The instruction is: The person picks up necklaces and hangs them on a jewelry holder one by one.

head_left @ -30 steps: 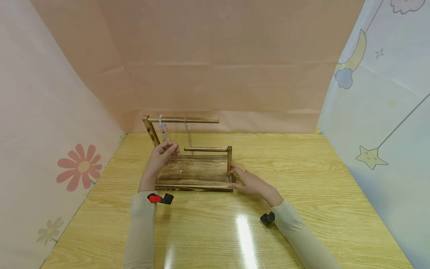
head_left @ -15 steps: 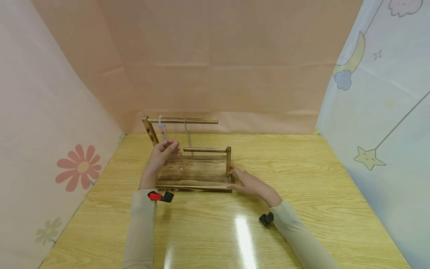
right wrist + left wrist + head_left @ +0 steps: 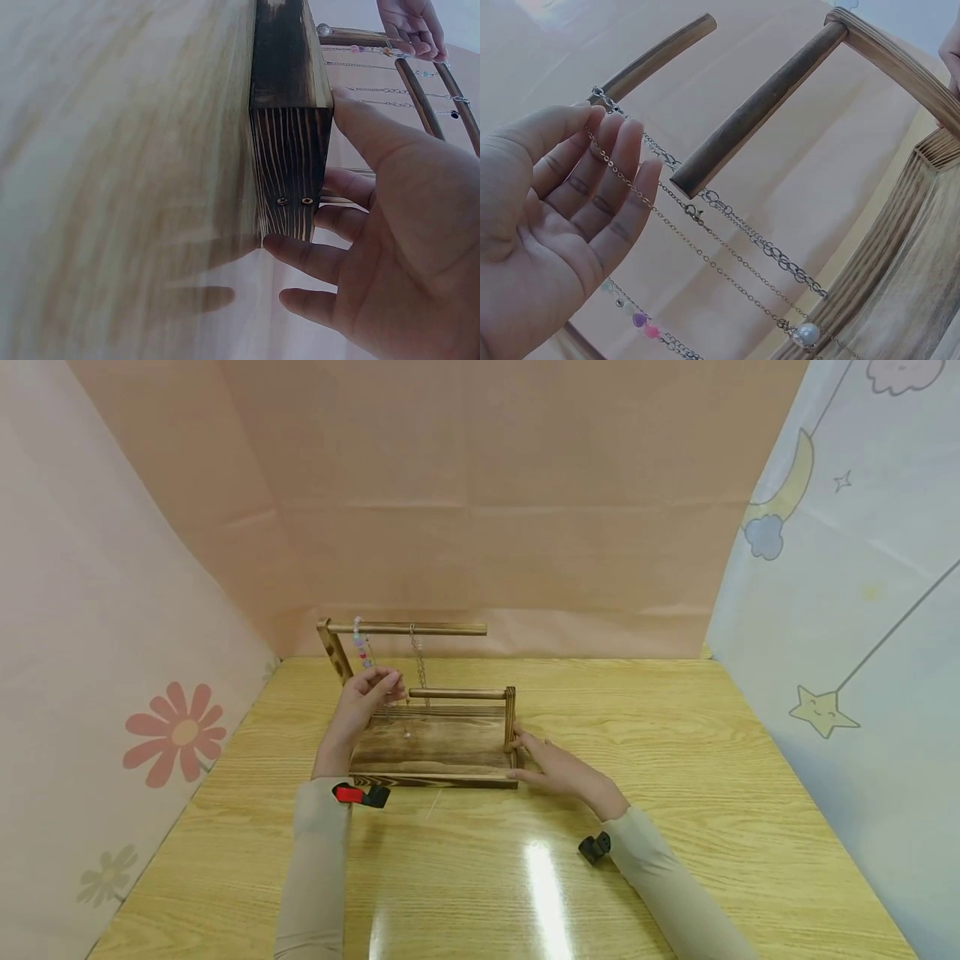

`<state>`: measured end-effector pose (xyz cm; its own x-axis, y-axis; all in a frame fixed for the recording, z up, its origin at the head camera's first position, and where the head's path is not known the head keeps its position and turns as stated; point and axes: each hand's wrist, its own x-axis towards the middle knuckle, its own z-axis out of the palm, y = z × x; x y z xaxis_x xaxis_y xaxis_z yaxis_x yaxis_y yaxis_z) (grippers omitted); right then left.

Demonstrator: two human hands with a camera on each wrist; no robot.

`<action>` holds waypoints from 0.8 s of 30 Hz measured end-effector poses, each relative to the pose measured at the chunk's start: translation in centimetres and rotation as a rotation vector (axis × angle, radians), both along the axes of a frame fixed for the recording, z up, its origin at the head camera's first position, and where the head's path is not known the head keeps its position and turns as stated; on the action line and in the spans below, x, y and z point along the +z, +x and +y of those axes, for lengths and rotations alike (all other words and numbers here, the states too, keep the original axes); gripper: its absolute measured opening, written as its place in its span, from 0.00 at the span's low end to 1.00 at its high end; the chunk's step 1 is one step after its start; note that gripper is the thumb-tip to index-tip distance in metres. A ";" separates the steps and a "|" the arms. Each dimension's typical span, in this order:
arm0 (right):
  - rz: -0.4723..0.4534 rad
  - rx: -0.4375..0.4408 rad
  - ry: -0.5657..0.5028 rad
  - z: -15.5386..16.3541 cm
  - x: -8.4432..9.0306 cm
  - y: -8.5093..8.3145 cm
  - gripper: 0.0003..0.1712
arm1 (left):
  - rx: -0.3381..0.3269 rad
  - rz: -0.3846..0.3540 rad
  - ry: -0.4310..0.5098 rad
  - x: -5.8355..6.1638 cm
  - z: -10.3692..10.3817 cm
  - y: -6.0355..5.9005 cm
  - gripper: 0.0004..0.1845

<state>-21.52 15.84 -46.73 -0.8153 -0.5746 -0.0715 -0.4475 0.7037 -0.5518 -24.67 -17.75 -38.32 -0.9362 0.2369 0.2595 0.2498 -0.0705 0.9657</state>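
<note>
My left hand pinches a thin gold-coloured chain necklace between thumb and index finger. A pearl pendant hangs from the loop, in front of the wooden jewelry stand. The pinching fingers are beside the free end of the lower rod. With thumb and fingers, my right hand holds the stand's right end; in the right wrist view the thumb lies on its edge and fingers reach behind the corner.
From the upper rod hang a colourful beaded strand and a silver-coloured chain. The stand sits on a wood-grain table with cloth-like walls at the back and sides.
My left hand has moved slightly up and right, bringing the necklace and its pendant closer to the lower rod's free end. My right hand stays on the stand.
</note>
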 end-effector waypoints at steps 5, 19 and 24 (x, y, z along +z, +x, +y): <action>0.010 0.008 -0.012 0.0 0.0 -0.1 0.44 | 0.009 -0.004 -0.009 0.1 0.1 -0.2 0.06; 0.008 0.004 -0.010 0.1 -0.3 -0.2 0.46 | -0.003 0.001 0.006 0.2 0.3 -1.0 0.11; 0.010 0.007 -0.011 0.1 -0.2 -0.1 0.43 | 0.007 -0.003 -0.005 0.3 0.3 -1.1 0.09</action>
<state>-21.67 15.91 -46.90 -0.8118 -0.5812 -0.0570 -0.4582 0.6943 -0.5550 -25.80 -17.44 -38.03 -0.9388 0.2311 0.2555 0.2474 -0.0641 0.9668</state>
